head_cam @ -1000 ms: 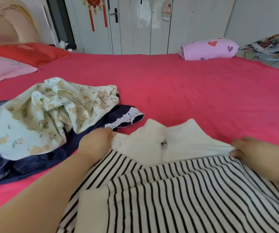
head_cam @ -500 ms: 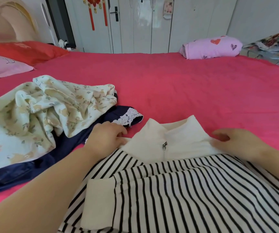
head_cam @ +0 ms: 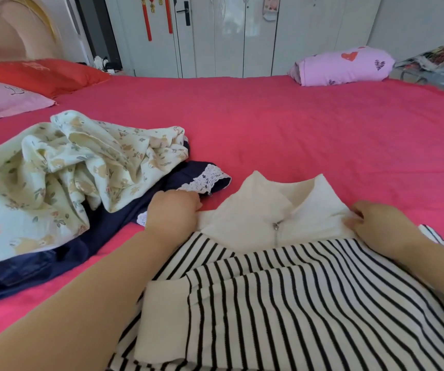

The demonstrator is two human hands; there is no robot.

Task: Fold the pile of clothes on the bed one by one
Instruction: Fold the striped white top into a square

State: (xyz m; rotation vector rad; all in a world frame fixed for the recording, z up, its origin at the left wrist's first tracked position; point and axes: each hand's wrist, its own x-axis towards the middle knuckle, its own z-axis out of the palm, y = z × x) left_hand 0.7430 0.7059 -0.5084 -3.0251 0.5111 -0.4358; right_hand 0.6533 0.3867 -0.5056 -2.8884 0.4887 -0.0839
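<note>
A black-and-white striped top (head_cam: 309, 298) with a cream zip collar (head_cam: 277, 207) lies flat on the pink bed (head_cam: 309, 135) in front of me, one sleeve folded across its body. My left hand (head_cam: 172, 210) pinches the collar's left edge. My right hand (head_cam: 376, 226) pinches the collar's right corner. To the left lies the pile: a pale floral garment (head_cam: 62, 172) on top of a navy garment with white lace trim (head_cam: 162, 188).
A red pillow (head_cam: 41, 73) and a pink pillow (head_cam: 4, 100) lie at the far left by the headboard. A folded lilac garment with hearts (head_cam: 344, 65) sits at the bed's far right. White wardrobe doors stand beyond the bed.
Both hands have shifted slightly along the collar's edges, the right one inward then back out. The striped top sits a little flatter, and the view has dropped slightly.
</note>
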